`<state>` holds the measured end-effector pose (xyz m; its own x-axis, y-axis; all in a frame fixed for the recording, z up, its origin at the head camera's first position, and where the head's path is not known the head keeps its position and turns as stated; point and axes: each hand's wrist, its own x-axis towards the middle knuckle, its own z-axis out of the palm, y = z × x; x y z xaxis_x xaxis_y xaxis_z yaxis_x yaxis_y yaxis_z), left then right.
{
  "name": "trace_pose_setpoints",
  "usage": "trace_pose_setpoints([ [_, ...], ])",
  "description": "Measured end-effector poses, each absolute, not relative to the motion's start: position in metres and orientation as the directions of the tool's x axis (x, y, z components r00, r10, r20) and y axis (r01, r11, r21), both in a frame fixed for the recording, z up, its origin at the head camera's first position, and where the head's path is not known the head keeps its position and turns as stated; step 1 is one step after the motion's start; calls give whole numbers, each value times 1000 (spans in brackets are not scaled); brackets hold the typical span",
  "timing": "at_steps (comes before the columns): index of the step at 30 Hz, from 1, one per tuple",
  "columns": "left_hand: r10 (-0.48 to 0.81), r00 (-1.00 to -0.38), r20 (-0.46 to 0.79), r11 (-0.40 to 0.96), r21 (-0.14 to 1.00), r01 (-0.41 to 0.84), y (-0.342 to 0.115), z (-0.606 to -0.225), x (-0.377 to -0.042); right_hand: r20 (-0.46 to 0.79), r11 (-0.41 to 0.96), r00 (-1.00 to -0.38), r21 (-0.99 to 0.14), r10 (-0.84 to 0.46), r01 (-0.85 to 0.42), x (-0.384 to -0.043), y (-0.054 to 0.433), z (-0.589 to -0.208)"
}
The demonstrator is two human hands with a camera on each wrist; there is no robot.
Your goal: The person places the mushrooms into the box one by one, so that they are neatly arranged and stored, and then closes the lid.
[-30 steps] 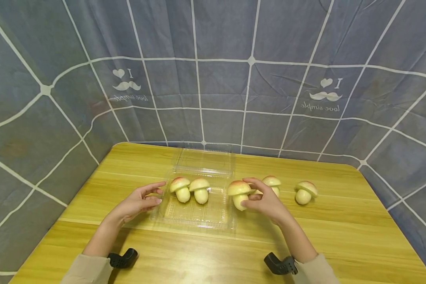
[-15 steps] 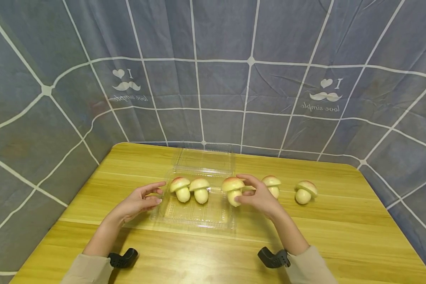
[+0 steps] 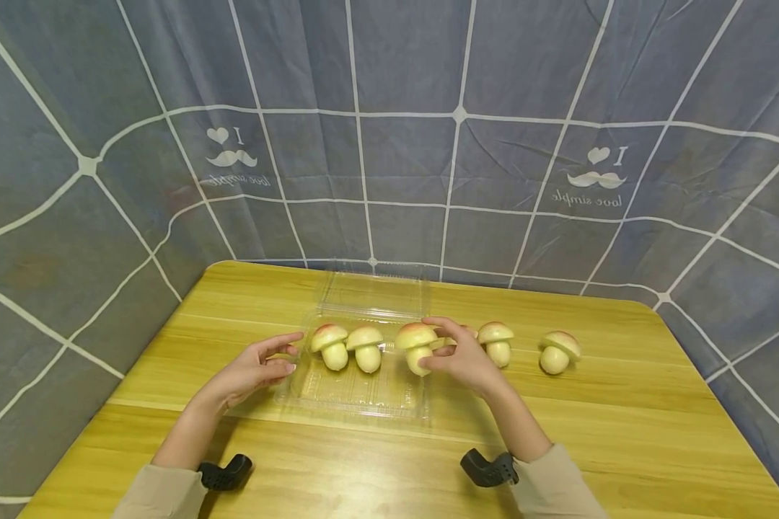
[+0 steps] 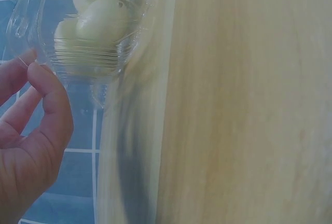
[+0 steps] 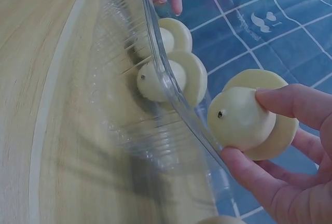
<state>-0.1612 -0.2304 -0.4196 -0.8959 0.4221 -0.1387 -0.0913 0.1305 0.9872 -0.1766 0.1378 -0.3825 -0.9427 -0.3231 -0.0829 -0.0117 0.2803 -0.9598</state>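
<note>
My right hand (image 3: 464,362) pinches a toy mushroom (image 3: 414,340) with a pale yellow stem and reddish cap, thumb on the stem. In the right wrist view, the held mushroom (image 5: 239,119) is beside the rim of a clear plastic clamshell box (image 3: 357,404). The box lies with its lid (image 3: 373,294) folded back. Two more mushrooms, the left one (image 3: 329,347) and its neighbour (image 3: 366,349), lie side by side inside. At the box's left rim rest the fingertips of my left hand (image 3: 249,369), with a gap between thumb and index finger.
To the right of the box on the wooden table (image 3: 337,461) are a mushroom (image 3: 496,342), another (image 3: 558,352) farther right, and a cap partly hidden behind my right hand. A grey curtain (image 3: 402,158) with white lines hangs behind the table.
My right hand has moved left with its mushroom, from the box's right edge to over its right part. The left hand and the box have stayed put.
</note>
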Motion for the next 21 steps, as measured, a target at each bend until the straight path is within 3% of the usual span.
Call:
trace_pose_setpoints([
  [21,426,-894,-136,135,987,-86,-231,-424,-163,-82,330,-929,-943,-362,-46,-181,115,-383],
])
